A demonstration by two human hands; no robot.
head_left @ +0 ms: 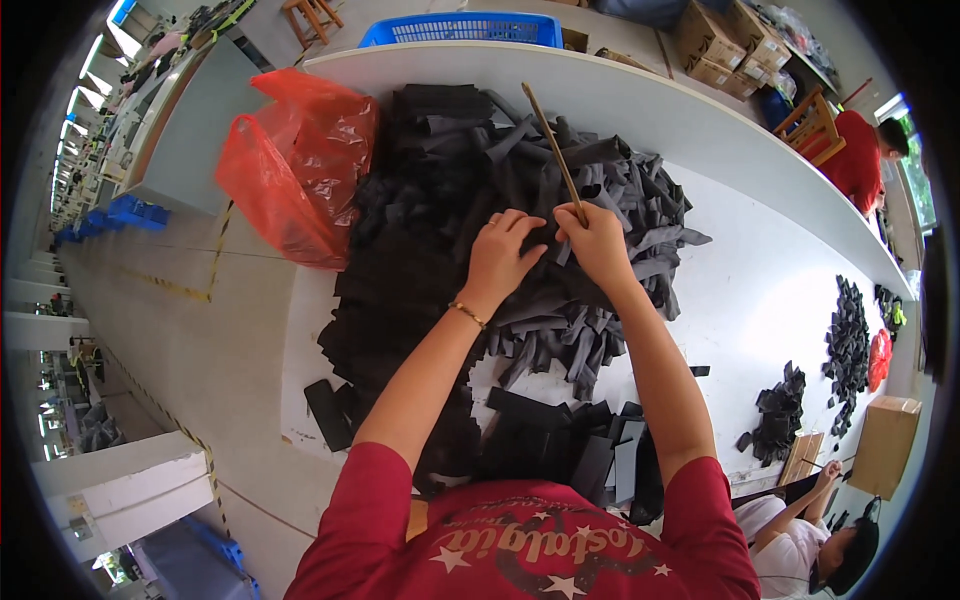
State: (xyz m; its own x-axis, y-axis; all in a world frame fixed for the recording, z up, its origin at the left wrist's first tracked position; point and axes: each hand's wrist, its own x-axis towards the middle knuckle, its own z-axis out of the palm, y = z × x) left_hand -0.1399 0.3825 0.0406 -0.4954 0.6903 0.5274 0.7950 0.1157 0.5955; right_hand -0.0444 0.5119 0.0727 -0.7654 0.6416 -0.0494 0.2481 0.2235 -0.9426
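A large heap of black and dark grey fabric strips (420, 240) covers the white table before me. My left hand (505, 255) is over the middle of the heap, its thumb and fingers curled round a dark fabric piece (541, 237). Just to its right, my right hand (597, 245) grips the lower end of a thin brown wooden stick (553, 140), which slants up and leftward over the strips. The right fingertips are close to the dark piece; whether they touch it is hard to see.
A red plastic bag (300, 165) stands at the heap's left. Beyond the white partition (420, 62) is a blue basket (460, 28). Flat black pieces (540, 445) lie near my body. A smaller black pile (777, 415) lies rightward, near a seated person (795, 535).
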